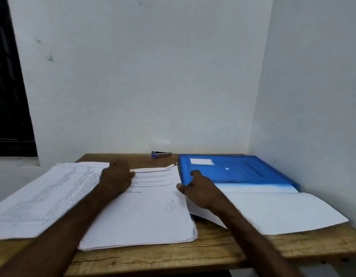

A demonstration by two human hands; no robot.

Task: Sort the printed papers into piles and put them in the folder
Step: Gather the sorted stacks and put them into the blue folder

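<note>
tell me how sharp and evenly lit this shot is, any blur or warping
Head view: dim, flat light, no hard shadows; print on the left paper pile is too soft to read; the right hand and forearm look motion-smeared; the wide-angle lens bows the table edges.

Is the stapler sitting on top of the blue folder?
No, the stapler lies on the wooden table, apart from and left of the blue folder.
</note>
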